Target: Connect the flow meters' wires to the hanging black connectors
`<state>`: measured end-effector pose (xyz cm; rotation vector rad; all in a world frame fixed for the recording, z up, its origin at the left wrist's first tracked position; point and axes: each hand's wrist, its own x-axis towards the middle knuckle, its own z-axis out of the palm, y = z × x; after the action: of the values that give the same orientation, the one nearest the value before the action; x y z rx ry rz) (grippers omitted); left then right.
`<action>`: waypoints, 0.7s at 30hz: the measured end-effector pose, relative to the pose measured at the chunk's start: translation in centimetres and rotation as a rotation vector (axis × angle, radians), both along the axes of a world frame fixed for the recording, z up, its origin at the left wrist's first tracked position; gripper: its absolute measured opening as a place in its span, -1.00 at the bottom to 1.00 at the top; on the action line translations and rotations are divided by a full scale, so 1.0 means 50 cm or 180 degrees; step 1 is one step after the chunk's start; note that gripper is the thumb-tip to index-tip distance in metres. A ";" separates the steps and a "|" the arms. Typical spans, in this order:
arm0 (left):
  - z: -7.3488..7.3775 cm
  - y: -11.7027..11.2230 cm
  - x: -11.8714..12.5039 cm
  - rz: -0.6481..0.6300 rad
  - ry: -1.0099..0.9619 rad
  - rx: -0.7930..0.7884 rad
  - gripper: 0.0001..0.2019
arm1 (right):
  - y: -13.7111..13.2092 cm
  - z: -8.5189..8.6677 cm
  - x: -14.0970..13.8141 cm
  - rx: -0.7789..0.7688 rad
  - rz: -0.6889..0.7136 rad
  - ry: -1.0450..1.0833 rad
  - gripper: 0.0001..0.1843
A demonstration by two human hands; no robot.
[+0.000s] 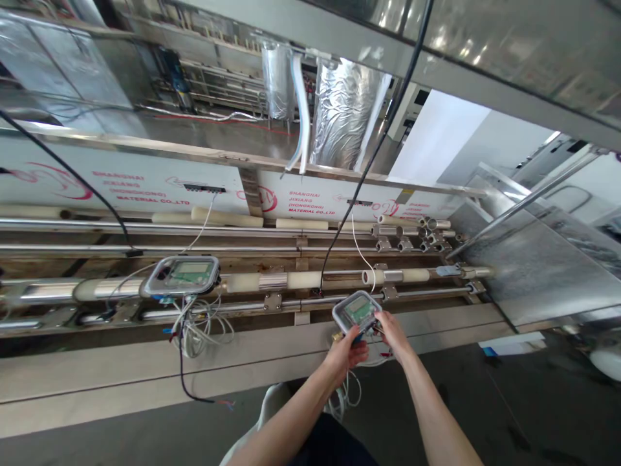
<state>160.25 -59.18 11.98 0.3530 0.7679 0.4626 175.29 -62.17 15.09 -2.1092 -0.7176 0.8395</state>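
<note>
My left hand (350, 353) is curled round the underside of a small grey meter unit (358, 311) with a green circuit board behind its clear cover. My right hand (391, 329) pinches at the unit's right side, where thin white wires (371, 279) lead up toward the pipe. Both hands sit in front of a long test bench (145, 369). What the right fingers grip is too small to make out.
A second, larger meter unit (183, 275) sits on the steel and white pipe line (291, 281) to the left, with a tangle of white wires (201, 327) hanging below. A black cable (361, 178) drops from above. A slanted steel panel (528, 265) stands at right.
</note>
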 end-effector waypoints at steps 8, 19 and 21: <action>0.048 0.101 0.046 0.0419 -0.0147 0.0747 -0.64 | 0.063 0.019 0.019 0.0780 -0.0364 0.0229 -0.42; 0.056 0.138 0.078 0.1003 0.0037 0.1297 -0.57 | 0.118 -0.007 0.046 0.1276 0.0074 0.1129 -0.48; 0.058 0.131 0.095 0.1100 0.0083 0.1405 -0.56 | 0.121 -0.011 0.066 0.1316 0.0215 0.1345 -0.48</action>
<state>164.98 -52.64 14.89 0.6417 0.7515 0.9607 178.57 -56.14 14.54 -1.4865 -0.6675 1.0319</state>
